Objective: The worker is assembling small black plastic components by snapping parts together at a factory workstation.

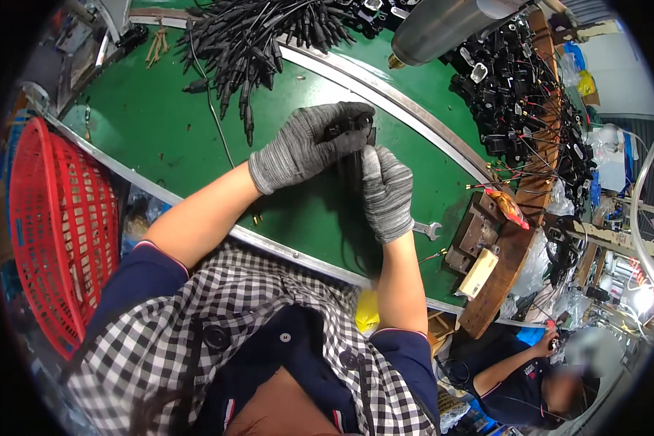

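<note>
Nearest the camera, a checked shirt over a navy top fills the lower frame, and both bare forearms rise from it toward the green bench. At about 1 o'clock from the chest, the right hand, in a grey knit glove, is closed around a hanging bundle of black cable, fingers pointing up. Touching it at 11 o'clock, the left hand, gloved the same way, is curled over a small black plug part at the top of that bundle; the part sits between the two hands, above the bench middle.

At 3 o'clock from the right hand, a small open-ended spanner lies on the bench, with a dark metal fixture block and a pale wooden block just beyond it. At 9 o'clock, off the bench edge, stands a red plastic basket.

Farther off, at 11 o'clock, lies a heap of black cable ends; at 1 o'clock a grey metal cylinder; at 2 o'clock a pile of black connector parts. At 5 o'clock another person works in a dark shirt.
</note>
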`<state>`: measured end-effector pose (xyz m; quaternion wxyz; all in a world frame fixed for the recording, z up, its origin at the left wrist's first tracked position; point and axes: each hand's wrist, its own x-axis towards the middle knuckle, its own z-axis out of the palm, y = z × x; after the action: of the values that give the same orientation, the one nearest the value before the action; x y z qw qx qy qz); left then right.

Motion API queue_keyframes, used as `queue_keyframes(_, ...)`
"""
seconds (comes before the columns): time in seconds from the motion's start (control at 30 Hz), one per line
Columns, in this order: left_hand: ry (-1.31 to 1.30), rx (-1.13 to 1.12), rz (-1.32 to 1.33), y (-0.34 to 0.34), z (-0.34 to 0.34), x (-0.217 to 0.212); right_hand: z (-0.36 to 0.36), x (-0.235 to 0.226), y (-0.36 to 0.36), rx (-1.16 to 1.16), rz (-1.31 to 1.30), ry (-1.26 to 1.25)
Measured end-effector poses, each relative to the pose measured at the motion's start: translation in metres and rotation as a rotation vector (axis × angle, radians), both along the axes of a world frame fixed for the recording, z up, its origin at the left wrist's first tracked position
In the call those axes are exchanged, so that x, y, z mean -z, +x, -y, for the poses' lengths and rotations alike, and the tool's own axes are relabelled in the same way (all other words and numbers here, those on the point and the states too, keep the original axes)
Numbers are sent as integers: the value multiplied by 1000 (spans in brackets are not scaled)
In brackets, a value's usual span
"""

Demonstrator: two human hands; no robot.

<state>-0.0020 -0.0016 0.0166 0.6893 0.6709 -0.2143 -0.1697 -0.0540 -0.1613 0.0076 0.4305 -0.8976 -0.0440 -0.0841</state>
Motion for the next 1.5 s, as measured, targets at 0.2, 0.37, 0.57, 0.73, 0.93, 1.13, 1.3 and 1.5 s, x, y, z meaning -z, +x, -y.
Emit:
queue_keyframes(0.2,-46,-30,-63,2,-4,-6,2,-12,-1,-1,-565,924)
queue_keyframes(0.37,46,-68,-65,1,-1,-2,4,4,1,-14,-192,285)
queue_keyframes(0.57,-73,-63,-106,1,-2,-5,-9,-7,-3,97,-542,1149)
queue_keyframes(0.73,-28,-72,-106,0,-3,-7,9,-5,2,-143,-469,661)
queue_keyframes(0.93,-14,-102,-59,-4,-1,1,-7,-10,-2,-5,-419,645)
queue_keyframes(1.13,-4,-163,25,0,-1,1,1,10,4,-47,-461,965)
queue_keyframes(1.3,86,-138,38,1,1,-3,5,10,2,-17,-11,42)
queue_keyframes(1.5,93,-147,84,2,-3,-4,-7,-15,1,21,-459,1040)
